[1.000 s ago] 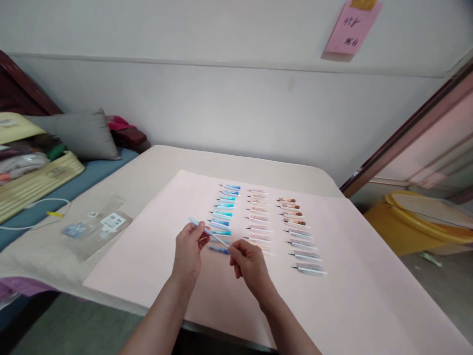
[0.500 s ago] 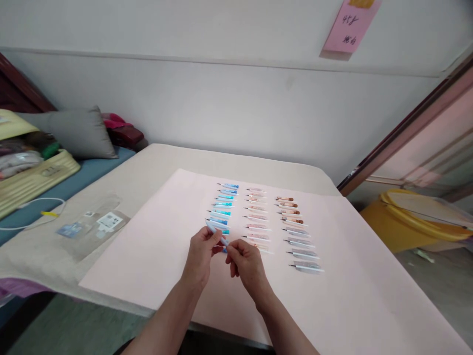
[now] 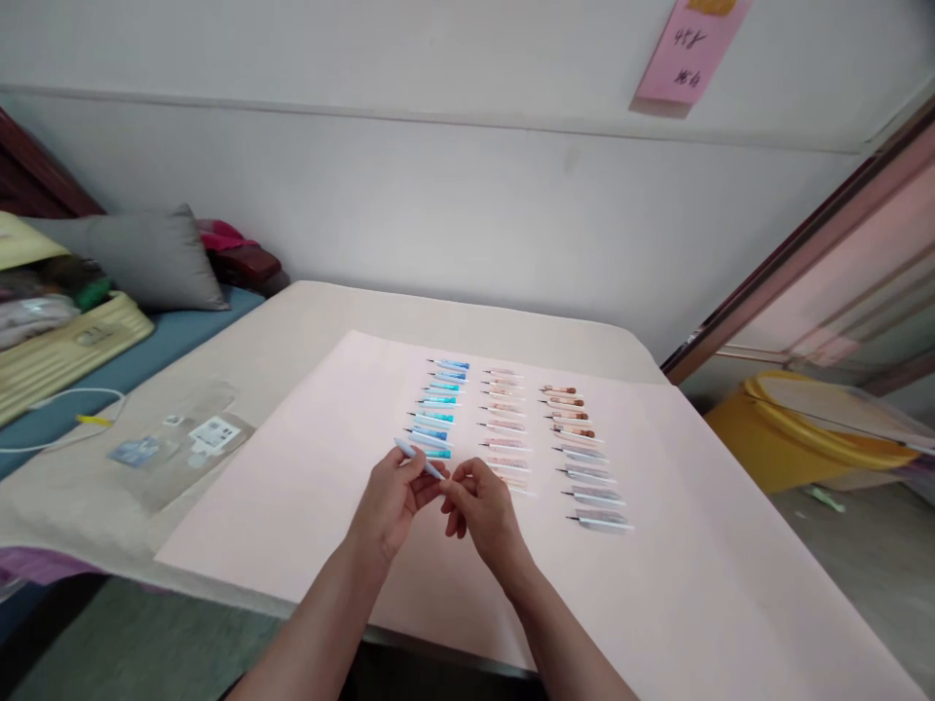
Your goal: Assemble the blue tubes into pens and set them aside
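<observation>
My left hand (image 3: pixel 389 495) is closed around a slim pale blue pen (image 3: pixel 418 457), with the pen's upper end pointing away to the left. At the pen's lower end, the thumb and forefinger of my right hand (image 3: pixel 480 501) are pinched together; my fingers hide that end. Just beyond my hands, a column of thin white pen refills with blue patterned pieces (image 3: pixel 430 435) lies on the pale pink sheet (image 3: pixel 292 487). Beside it are a column with pinkish pieces (image 3: pixel 505 426) and another with brown pieces (image 3: pixel 574 417) and grey ones (image 3: pixel 595 496).
Left on the cream-covered table (image 3: pixel 307 316) lies a clear plastic bag (image 3: pixel 197 438) with labels. A white cable (image 3: pixel 62 450) runs near a yellow case (image 3: pixel 73 336) and a grey cushion (image 3: pixel 161 258). A yellow bin (image 3: pixel 760 438) stands on the floor at right.
The pen has shifted slightly left and tilted flatter in my left hand, whose fingers have opened out a little. My right hand stays at its lower end.
</observation>
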Action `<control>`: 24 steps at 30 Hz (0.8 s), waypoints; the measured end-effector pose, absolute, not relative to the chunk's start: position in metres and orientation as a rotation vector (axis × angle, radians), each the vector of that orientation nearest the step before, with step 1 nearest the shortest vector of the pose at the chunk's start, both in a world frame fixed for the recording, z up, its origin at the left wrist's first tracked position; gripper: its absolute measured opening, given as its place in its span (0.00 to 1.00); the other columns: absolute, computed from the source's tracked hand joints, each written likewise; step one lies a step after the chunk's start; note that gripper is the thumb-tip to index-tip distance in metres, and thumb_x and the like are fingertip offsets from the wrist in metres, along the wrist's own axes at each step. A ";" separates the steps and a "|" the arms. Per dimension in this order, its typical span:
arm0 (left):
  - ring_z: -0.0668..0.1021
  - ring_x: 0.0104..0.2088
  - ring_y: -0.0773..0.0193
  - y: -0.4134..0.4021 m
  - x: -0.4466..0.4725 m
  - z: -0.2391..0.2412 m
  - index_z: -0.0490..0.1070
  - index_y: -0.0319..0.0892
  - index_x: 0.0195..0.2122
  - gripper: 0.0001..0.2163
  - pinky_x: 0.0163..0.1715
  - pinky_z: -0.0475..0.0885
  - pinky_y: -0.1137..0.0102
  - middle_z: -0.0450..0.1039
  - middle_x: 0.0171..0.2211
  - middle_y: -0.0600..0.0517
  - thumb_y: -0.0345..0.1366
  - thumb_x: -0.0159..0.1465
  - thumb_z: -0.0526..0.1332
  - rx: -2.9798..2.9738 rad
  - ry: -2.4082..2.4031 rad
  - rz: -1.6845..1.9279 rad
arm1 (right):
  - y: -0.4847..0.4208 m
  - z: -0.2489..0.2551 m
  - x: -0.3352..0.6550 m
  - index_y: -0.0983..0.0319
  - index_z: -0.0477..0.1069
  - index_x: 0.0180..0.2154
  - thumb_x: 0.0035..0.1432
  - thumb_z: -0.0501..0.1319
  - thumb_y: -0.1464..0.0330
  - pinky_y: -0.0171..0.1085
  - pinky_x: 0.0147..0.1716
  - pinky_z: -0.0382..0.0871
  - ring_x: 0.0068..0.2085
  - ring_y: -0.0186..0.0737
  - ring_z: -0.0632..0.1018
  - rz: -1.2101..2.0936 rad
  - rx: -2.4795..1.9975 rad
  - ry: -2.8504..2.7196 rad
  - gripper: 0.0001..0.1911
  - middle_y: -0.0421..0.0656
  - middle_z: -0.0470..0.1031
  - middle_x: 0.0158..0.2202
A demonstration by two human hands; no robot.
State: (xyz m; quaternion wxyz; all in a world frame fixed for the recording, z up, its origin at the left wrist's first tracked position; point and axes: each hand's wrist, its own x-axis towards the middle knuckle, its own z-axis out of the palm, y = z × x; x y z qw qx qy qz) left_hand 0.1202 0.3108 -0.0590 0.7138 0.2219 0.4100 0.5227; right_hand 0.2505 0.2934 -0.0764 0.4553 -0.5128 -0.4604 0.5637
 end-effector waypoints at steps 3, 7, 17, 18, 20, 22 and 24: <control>0.78 0.30 0.65 0.323 0.096 -0.056 0.64 0.37 0.29 0.03 0.32 0.74 0.71 0.74 0.30 0.44 0.29 0.58 0.59 0.412 0.964 1.298 | 0.297 -0.075 0.261 0.60 0.60 0.30 0.55 0.55 0.59 0.29 0.13 0.56 0.14 0.30 0.67 1.268 -1.348 -1.244 0.11 0.35 0.69 0.19; 0.78 0.31 0.64 0.339 0.058 -0.055 0.64 0.37 0.28 0.04 0.30 0.76 0.72 0.74 0.29 0.45 0.24 0.59 0.55 0.268 1.025 1.503 | 0.298 -0.083 0.273 0.60 0.65 0.28 0.57 0.52 0.65 0.31 0.23 0.62 0.22 0.32 0.71 0.872 -1.584 -1.585 0.09 0.38 0.69 0.23; 0.79 0.32 0.63 0.341 0.056 -0.058 0.65 0.37 0.29 0.04 0.29 0.76 0.71 0.74 0.30 0.46 0.24 0.59 0.56 0.194 0.985 1.484 | 0.296 -0.121 0.239 0.60 0.66 0.41 0.59 0.49 0.74 0.35 0.34 0.62 0.41 0.40 0.70 0.300 -1.841 -2.331 0.10 0.46 0.67 0.41; 0.78 0.32 0.63 0.341 0.056 -0.058 0.65 0.37 0.28 0.04 0.29 0.76 0.72 0.74 0.30 0.45 0.24 0.59 0.56 0.192 0.983 1.486 | 0.298 -0.123 0.237 0.60 0.65 0.40 0.60 0.49 0.74 0.35 0.34 0.62 0.41 0.40 0.70 0.291 -1.840 -2.345 0.10 0.46 0.66 0.41; 0.78 0.32 0.63 0.341 0.054 -0.058 0.65 0.36 0.28 0.04 0.29 0.76 0.72 0.74 0.30 0.45 0.24 0.59 0.56 0.198 0.982 1.492 | 0.301 -0.127 0.236 0.60 0.65 0.40 0.60 0.48 0.74 0.35 0.33 0.62 0.41 0.41 0.69 0.283 -1.831 -2.375 0.10 0.47 0.66 0.41; 0.78 0.31 0.64 0.341 0.053 -0.058 0.65 0.36 0.29 0.03 0.29 0.76 0.72 0.74 0.30 0.45 0.24 0.59 0.57 0.215 0.979 1.494 | 0.303 -0.130 0.234 0.60 0.65 0.40 0.60 0.48 0.74 0.35 0.32 0.62 0.41 0.41 0.69 0.279 -1.819 -2.395 0.11 0.47 0.67 0.40; 0.78 0.31 0.64 0.341 0.053 -0.059 0.65 0.37 0.29 0.03 0.29 0.76 0.73 0.74 0.30 0.45 0.25 0.59 0.57 0.230 0.980 1.487 | 0.304 -0.131 0.233 0.60 0.66 0.39 0.60 0.47 0.75 0.34 0.32 0.61 0.41 0.41 0.69 0.283 -1.809 -2.408 0.11 0.47 0.67 0.41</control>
